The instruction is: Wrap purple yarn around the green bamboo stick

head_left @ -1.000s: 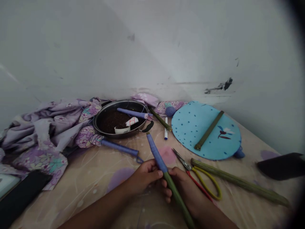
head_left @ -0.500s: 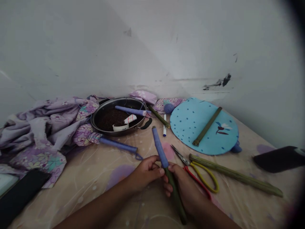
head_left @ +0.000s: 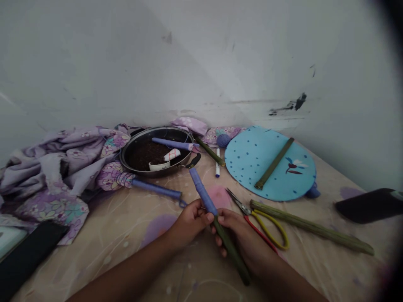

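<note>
A green plant stem [head_left: 234, 252] slants up and to the left between my hands, its upper half covered in a purple-blue wrapping [head_left: 202, 191]. My right hand [head_left: 241, 233] is closed around the bare green part just below the wrapping. At the wrapping's lower edge, the fingers of my left hand [head_left: 192, 220] are bent and pressed against the stem; any thread between them is too small to make out. Scissors [head_left: 252, 212] with one red and one yellow handle lie slightly spread just right of my right hand.
A dark pan [head_left: 126, 161] holds brown crumbly matter, a wrapped stick and a white curved piece. Floral cloth [head_left: 69, 163] is heaped left. One stem [head_left: 275, 162] lies on a blue round mat [head_left: 242, 159], another [head_left: 315, 228] by the scissors. A marker [head_left: 217, 163] lies mid-table.
The wrapped upper end of the stem has swung left, so it leans more. Both hands have stayed closed on it at nearly the same spot.
</note>
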A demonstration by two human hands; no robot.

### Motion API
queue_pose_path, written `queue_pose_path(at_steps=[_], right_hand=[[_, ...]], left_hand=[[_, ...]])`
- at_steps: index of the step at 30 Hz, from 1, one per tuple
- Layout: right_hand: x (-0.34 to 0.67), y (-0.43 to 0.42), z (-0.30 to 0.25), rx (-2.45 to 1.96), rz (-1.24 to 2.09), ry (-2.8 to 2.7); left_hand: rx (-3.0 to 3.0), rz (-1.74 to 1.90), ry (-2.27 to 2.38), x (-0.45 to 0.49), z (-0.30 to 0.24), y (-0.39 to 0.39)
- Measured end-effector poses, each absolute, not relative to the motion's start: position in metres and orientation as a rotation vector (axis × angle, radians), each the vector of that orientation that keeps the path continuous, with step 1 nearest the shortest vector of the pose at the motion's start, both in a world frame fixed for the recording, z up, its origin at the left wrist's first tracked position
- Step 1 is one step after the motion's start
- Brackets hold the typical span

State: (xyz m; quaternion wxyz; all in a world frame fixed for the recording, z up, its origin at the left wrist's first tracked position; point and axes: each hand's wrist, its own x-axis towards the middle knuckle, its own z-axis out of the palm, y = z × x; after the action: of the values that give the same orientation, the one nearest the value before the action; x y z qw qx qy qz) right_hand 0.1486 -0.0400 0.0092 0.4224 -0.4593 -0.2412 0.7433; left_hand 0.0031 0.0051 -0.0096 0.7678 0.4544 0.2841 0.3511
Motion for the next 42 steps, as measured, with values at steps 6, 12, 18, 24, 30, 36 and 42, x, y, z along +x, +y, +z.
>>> queue_pose_path(at_steps=[6, 12, 18, 24, 30, 36, 42], right_hand=[[0.139, -0.045, 0.009, -1.320, 1.820, -0.624], [0.140, -0.043, 0.013, -1.296, 1.878, -0.643], [0.142, -0.042, 0.014, -1.366, 1.743, -0.797], [0.137, -0.046, 0.013, -1.400, 1.807, -0.644], [0.137, -0.046, 0.010, -1.370, 1.921, -0.547], [0.137, -0.045, 0.007, -1.375, 1.637, -0.859], [0.135, -0.047, 0.017, -1.427, 1.758, -0.603]], left_hand=[[0.987, 0.663, 0.571, 0.003, -0.009, 0.004], [0.970, 0.686, 0.612, 0.001, -0.008, 0.004], [0.976, 0.769, 0.733, 0.003, -0.010, 0.005], [1.025, 0.670, 0.655, 0.001, -0.009, 0.003], [1.048, 0.644, 0.650, -0.001, -0.008, 0.005], [1.069, 0.662, 0.676, 0.000, -0.010, 0.005], [1.026, 0.644, 0.645, -0.001, -0.014, 0.007]])
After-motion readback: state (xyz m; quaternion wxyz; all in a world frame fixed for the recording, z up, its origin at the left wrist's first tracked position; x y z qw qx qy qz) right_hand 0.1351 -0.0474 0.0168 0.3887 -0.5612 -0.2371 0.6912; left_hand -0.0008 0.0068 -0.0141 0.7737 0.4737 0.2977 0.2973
